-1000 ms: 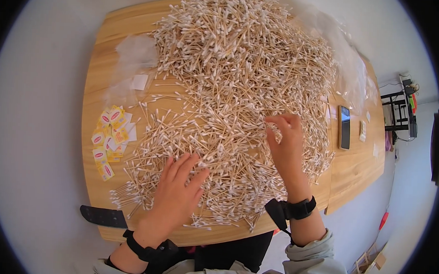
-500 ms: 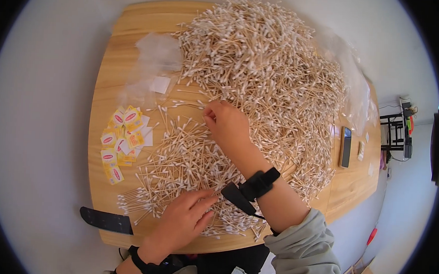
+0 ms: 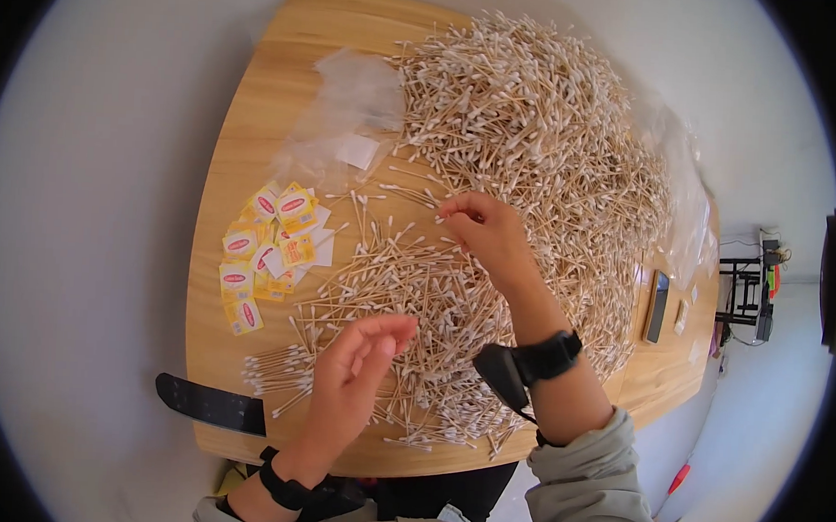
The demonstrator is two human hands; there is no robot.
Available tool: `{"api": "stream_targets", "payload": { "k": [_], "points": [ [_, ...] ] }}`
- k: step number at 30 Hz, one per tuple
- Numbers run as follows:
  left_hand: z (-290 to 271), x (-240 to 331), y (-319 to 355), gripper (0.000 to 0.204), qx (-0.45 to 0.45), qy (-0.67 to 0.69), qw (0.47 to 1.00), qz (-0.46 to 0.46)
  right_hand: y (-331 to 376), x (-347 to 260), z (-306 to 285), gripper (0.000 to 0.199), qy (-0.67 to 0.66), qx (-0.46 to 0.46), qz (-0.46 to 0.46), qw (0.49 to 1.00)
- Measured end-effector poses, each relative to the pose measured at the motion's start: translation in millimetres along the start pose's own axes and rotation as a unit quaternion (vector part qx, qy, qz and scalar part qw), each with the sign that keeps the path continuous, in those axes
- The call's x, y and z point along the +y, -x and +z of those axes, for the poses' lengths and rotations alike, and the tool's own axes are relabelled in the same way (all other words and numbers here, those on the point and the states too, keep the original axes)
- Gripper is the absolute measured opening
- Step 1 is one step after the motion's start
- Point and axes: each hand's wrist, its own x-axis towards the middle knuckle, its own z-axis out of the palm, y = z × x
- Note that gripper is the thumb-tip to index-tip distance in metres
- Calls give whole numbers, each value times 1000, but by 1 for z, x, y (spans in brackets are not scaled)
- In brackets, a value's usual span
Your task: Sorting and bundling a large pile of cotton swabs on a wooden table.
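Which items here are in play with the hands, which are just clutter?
In play:
- heap of wooden white-tipped cotton swabs
- right hand, touching swabs
- left hand, above swabs

Lying about:
- small yellow-and-red paper labels
- clear plastic bags
- dark phone
- black flat strip

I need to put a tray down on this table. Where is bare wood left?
Bare wood: the far left corner of the table beyond the clear bags, and the left edge beside the yellow packets. The cotton swabs crowd the middle and right.
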Motion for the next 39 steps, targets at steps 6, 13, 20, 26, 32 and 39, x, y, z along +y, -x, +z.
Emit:
{"api": "stream_targets", "payload": {
  "k": [6, 13, 20, 26, 32, 39],
  "points": [
    [-3, -5, -19, 31, 95, 386, 913, -89, 66, -35, 44, 17, -107, -165, -13, 980],
    [-44, -28, 4, 21, 62, 405, 901, -144, 3, -14, 75, 18, 233, 88, -151, 957],
    [-49, -13, 10, 25, 63, 329, 934, -125, -21, 9, 58, 21, 84, 39, -83, 992],
    [-45, -4, -5, 35, 101, 328, 932, -120, 19, -29, 39, 15, 7, 158, -61, 986],
    [-39, 7, -8, 32, 126, 401, 900, -116, 69, -57, 66, 15, 71, -123, -78, 987],
    [-57, -13, 5, 19, 112, 382, 901, -172, 16, -30, 97, 9, 181, -22, -179, 967]
  ]
}}
